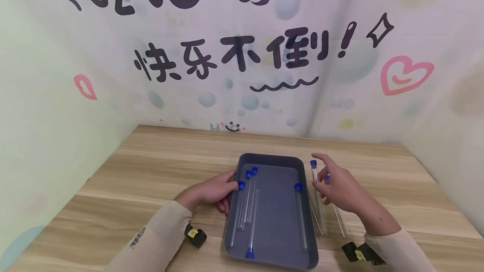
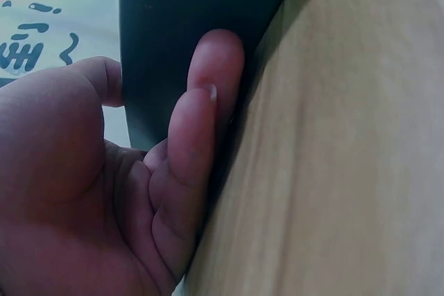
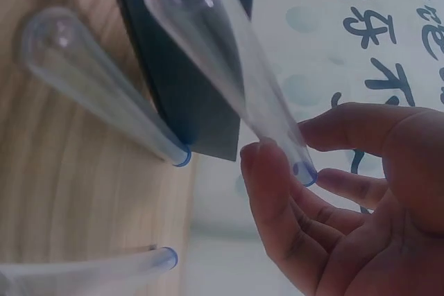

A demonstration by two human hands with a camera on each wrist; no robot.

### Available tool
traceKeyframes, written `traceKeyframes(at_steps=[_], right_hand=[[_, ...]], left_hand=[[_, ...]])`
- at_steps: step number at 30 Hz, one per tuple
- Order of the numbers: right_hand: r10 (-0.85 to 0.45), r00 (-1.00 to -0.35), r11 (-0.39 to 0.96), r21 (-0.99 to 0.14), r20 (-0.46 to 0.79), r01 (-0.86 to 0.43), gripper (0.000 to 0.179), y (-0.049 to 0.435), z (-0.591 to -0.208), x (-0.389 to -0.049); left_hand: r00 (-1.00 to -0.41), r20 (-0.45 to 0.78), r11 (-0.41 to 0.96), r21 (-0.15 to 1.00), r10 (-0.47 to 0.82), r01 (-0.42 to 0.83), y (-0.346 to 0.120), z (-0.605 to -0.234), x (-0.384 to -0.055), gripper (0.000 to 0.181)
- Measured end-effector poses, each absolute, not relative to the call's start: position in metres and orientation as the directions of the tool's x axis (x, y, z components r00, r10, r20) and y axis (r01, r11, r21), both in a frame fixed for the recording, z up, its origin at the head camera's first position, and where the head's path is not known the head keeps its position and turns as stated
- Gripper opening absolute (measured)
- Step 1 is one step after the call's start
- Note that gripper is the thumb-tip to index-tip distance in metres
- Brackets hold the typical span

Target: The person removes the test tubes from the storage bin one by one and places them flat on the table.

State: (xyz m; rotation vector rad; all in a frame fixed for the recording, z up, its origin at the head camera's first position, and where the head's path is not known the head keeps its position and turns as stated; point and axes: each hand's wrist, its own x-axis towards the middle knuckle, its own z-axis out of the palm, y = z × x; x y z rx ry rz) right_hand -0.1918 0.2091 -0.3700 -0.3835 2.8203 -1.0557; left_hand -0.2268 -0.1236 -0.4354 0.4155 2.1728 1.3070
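Observation:
My right hand (image 1: 342, 190) pinches a clear test tube (image 3: 236, 60) with a blue cap, between thumb and fingers near the capped end. The tube slants beside the right wall of the grey tray, as the head view shows. My left hand (image 1: 211, 188) grips the left side of the tray (image 1: 272, 160), its thumb at the rim and its fingers against the outer wall (image 2: 156, 25). Inside lie several capped tubes: most along the left side, one with its blue cap (image 1: 250, 254) toward me, and another tube (image 1: 301, 217) along the right wall.
Two more capped tubes lie on the wooden table (image 1: 159, 158) right of the tray: one tube (image 3: 104, 81) close along its wall, the other tube (image 1: 340, 221) farther right under my hand. A printed cloth (image 1: 211, 104) hangs behind the table.

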Motion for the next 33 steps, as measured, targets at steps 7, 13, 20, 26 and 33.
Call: traceKeyframes(at_steps=[7, 13, 20, 26, 33], right_hand=[[-0.269, -0.963, 0.738, -0.645, -0.013, -0.198, 0.07, 0.213, -0.374, -0.195], [-0.257, -0.965, 0.75, -0.639, -0.044, -0.171, 0.07, 0.214, -0.378, -0.198], [-0.26, -0.963, 0.751, -0.643, -0.077, -0.152, 0.07, 0.216, -0.383, -0.199], [-0.262, -0.959, 0.761, -0.635, -0.113, -0.133, 0.068, 0.216, -0.388, -0.2], [-0.253, -0.958, 0.774, -0.623, -0.133, -0.118, 0.066, 0.216, -0.392, -0.201]], left_hand=[[-0.786, -0.301, 0.468, 0.884, 0.54, -0.018, -0.124, -0.435, -0.227, 0.062], [-0.788, -0.301, 0.474, 0.881, 0.537, -0.014, -0.124, -0.434, -0.227, 0.062], [-0.79, -0.306, 0.475, 0.88, 0.531, -0.022, -0.124, -0.433, -0.226, 0.062], [-0.79, -0.303, 0.475, 0.88, 0.534, -0.017, -0.124, -0.433, -0.226, 0.062], [-0.787, -0.299, 0.472, 0.882, 0.539, -0.012, -0.125, -0.433, -0.227, 0.061]])
